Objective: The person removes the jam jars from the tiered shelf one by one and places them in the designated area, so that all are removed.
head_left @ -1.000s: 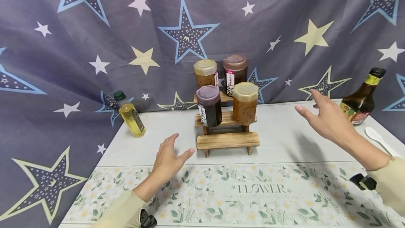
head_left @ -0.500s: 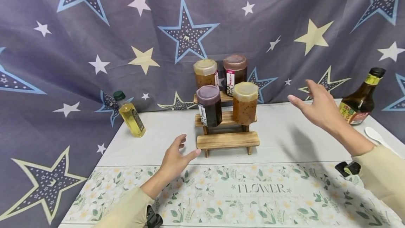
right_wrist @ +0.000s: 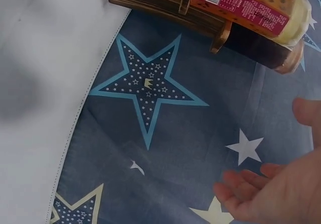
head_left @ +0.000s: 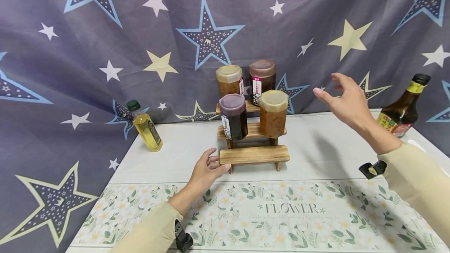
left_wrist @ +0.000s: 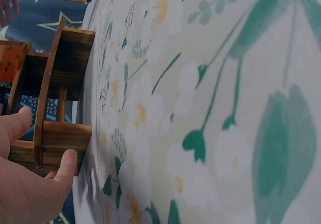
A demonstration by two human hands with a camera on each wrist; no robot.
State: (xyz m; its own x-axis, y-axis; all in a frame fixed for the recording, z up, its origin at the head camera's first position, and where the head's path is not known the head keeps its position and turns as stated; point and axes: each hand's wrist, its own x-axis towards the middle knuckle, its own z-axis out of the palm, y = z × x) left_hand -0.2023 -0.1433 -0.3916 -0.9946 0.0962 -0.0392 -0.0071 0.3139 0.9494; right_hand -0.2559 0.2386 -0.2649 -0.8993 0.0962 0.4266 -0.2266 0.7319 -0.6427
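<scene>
A three-step wooden stand (head_left: 254, 154) stands mid-table. My left hand (head_left: 207, 170) is at the left end of its lowest step, thumb in front and fingers behind; I cannot tell if it touches the wood. In the left wrist view, thumb and fingers are spread beside the stand (left_wrist: 65, 133). On the middle step sit a dark jar with a purple lid (head_left: 233, 117) and an amber jar with a yellow lid (head_left: 273, 114). Behind them are another amber jar (head_left: 229, 80) and a dark jar (head_left: 262, 81). My right hand (head_left: 348, 98) hovers right of the jars, fingers loosely bent, holding nothing.
A yellow oil bottle (head_left: 147, 132) with a green cap stands at the left. At the right are a brown sauce bottle (head_left: 404, 106) and a white spoon (head_left: 416, 144), partly hidden by the right arm. A starry cloth (head_left: 140, 30) hangs behind the table.
My left hand has moved right and slightly up to the end of the lowest step. My right hand has moved left and up, toward the jars. The jars and stand have stayed put.
</scene>
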